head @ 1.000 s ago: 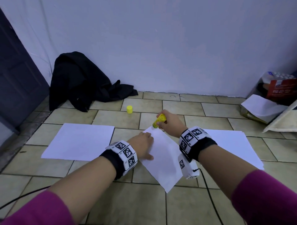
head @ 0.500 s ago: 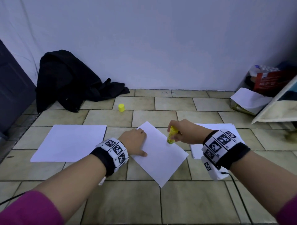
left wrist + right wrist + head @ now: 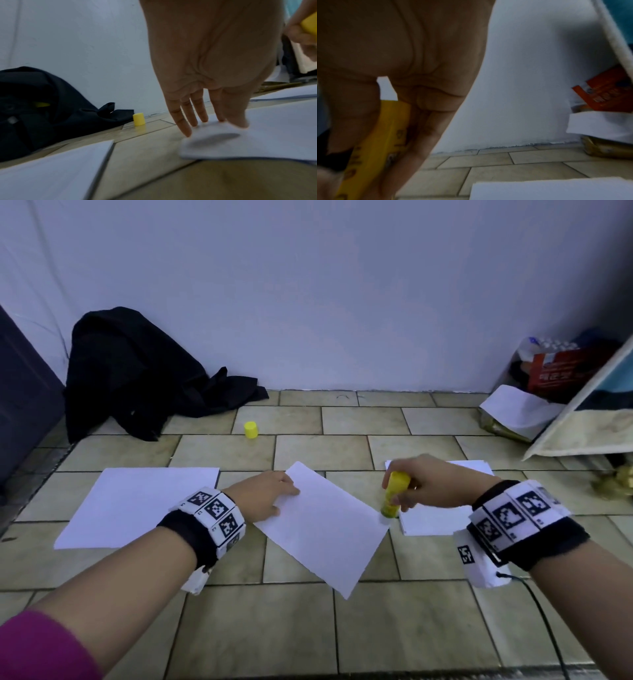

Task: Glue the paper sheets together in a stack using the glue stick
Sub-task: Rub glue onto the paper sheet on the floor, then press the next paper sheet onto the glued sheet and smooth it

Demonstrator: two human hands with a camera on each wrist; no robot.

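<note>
A beige tiled floor meets a pale wall, with a heap of black cloth slumped against the wall at the left. Three lots of white paper lie on the tiles: a flat sheet on the left, an angled sheet in the middle turned diamond-wise, and a thin stack on the right partly hidden behind the right arm. The left hand lies flat on the far left corner of the angled sheet, fingers straight and spread a little, their tips pressing the smooth paper down on the floor; it holds nothing. The right hand is curled closed around a yellow glue stick, thumb on one side and fingers on the other, the cylinder held nearly upright with a slight tilt. The white glue end points down and touches the right corner of the angled sheet, just beside the near edge of the stack. In the right wrist view the glue stick's printed label is blurred and cannot be read. The stick's small yellow cap, a short cylinder, stands upright on the floor well apart from both hands, near the edge of the black cloth.
</note>
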